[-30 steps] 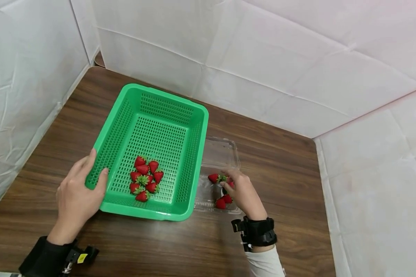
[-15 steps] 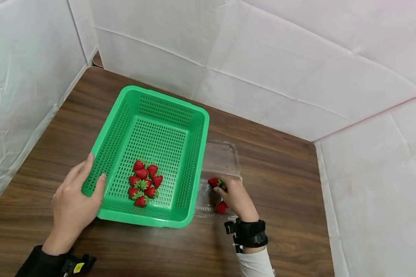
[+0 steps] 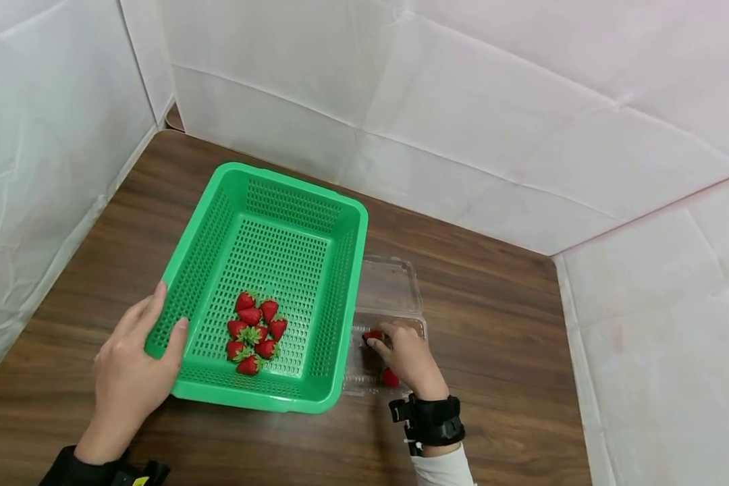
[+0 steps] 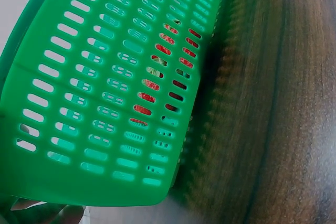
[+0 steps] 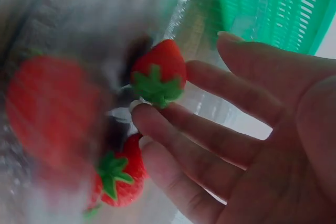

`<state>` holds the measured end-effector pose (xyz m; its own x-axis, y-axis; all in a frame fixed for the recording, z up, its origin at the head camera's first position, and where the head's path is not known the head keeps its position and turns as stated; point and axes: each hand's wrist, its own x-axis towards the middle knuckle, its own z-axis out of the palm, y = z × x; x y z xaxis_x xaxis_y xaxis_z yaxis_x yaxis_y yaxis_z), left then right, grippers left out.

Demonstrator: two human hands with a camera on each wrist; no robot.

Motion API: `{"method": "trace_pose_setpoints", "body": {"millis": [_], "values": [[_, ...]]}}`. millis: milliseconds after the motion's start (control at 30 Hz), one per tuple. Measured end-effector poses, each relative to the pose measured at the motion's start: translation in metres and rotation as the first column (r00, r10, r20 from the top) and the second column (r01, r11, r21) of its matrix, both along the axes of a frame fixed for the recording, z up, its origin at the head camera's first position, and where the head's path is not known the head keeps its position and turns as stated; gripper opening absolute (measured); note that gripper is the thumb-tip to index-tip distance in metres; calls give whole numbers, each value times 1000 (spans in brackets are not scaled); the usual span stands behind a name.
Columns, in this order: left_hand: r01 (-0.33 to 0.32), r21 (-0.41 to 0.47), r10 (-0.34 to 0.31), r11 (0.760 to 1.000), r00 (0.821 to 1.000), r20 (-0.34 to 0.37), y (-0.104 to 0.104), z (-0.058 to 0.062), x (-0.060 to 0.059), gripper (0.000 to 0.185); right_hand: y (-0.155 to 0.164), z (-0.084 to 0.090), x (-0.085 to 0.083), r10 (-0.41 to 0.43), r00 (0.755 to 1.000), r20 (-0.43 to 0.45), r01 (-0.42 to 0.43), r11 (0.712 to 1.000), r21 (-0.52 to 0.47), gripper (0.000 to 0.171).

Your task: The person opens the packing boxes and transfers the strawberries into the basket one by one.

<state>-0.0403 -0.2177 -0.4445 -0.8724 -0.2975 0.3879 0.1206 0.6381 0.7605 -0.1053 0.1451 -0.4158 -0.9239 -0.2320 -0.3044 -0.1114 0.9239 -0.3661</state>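
Observation:
A green perforated basket (image 3: 354, 290) stands on the table, with several red strawberries (image 3: 250, 316) grouped near its front. My left hand (image 3: 133, 368) grips the basket's left side at the front corner, thumb over the rim. To the right of the basket, my right hand (image 3: 407, 354) reaches into a clear plastic container (image 3: 391, 283) whose lid lies back. In the right wrist view, its fingers touch a strawberry (image 5: 163, 64) from below and beside, while the thumb stands apart. A second strawberry (image 5: 126, 182) lies by the other fingertips. A blurred red strawberry (image 5: 52, 108) shows to the left.
The wood-grain table (image 3: 492, 324) extends to the right and in front. White sheeting (image 3: 462, 88) walls the back and both sides. The basket's right rim overhangs the container's left edge in the head view.
My right hand has moved a little left within the container, to the strawberry at its left. My left hand keeps its grip on the basket, and the strawberries inside look unchanged.

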Motion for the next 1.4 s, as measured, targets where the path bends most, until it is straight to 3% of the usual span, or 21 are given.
{"method": "trace_pose_setpoints", "body": {"millis": [167,500,767,967,1167,1400], "values": [[-1,-1,1,1000,1000,4,1,0,1,61,-2,-6,3,17,1000,3,-17,1000,1,23],[-3,6,3,1000,1000,13,0,0,1,61,-9,-12,4,47,994,97,-43,998,-39,26],[-5,14,5,1000,1000,19,1,0,1,61,-11,-12,4,68,990,125,-67,998,-12,21],[-5,11,5,1000,1000,7,2,1,-1,59,-9,2,5,97,992,80,-90,993,-79,16],[-2,13,3,1000,1000,-7,2,0,-1,59,-10,20,9,125,992,-5,-125,989,-83,12],[-5,12,5,1000,1000,-12,0,1,0,59,-17,43,12,107,994,-11,-108,987,-123,12]]}}
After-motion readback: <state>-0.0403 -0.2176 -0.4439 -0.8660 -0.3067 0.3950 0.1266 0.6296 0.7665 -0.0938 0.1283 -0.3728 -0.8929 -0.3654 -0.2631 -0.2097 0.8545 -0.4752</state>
